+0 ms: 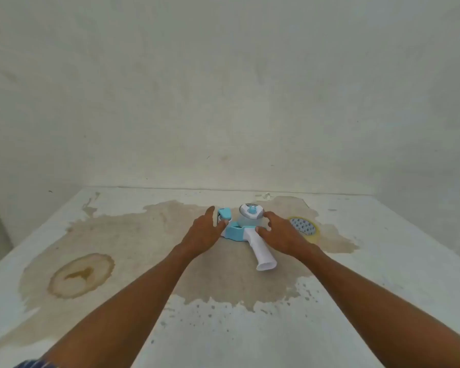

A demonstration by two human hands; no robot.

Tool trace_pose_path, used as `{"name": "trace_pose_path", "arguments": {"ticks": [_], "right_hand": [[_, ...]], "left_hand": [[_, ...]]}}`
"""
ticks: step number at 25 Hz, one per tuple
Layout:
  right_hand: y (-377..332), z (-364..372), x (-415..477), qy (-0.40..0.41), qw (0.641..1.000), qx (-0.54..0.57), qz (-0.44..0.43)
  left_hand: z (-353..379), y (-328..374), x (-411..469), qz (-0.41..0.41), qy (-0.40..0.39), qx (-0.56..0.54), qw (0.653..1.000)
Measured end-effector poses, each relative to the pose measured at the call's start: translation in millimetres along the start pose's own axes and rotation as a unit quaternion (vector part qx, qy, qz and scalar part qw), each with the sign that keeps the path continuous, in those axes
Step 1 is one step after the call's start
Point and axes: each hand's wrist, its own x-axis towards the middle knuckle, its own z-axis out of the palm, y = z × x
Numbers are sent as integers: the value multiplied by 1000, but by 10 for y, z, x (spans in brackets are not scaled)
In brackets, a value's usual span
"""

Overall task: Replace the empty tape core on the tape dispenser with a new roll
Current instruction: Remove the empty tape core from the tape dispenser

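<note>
Your forearms reach out over the stained table (pixel 122 338). Tape dispenser (pixel 246 229), blue and white, lies on its side mid-table, handle toward you. Left hand (pixel 202 233) is spread, thumb touching its blue front. Right hand (pixel 282 235) is spread, thumb against the handle. New tape roll (pixel 307 231) lies flat just beyond the right hand; its blue core print is unreadable.

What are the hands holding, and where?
The tape dispenser, though a firm grip can't be told: left hand at its blue front, right hand at the handle's top.

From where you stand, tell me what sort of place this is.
Probably a bare work corner: a stained white table against plain marked walls, holding a tape dispenser and a roll.
</note>
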Motion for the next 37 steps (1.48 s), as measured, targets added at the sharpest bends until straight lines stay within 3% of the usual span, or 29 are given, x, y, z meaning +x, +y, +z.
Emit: {"name": "trace_pose_path", "arguments": {"ticks": [6,11,16,25,32,37], "right_hand": [[21,190,179,-34,980,178,78],[47,438,239,26,987,156,13],[75,577,231,115,975,182,-59],[-38,448,144,223,911,330,-104],[-113,-54,263,178,899,383,-116],[-157,-286,400,150,936,313,-63]], "left_hand": [[100,63,167,-62,-6,-80,995],[168,80,251,-65,60,-106,990],[83,163,361,-56,135,-222,964],[-155,231,257,56,212,-259,941],[-311,280,58,148,195,-221,944],[-401,295,-36,180,158,-185,953]]}}
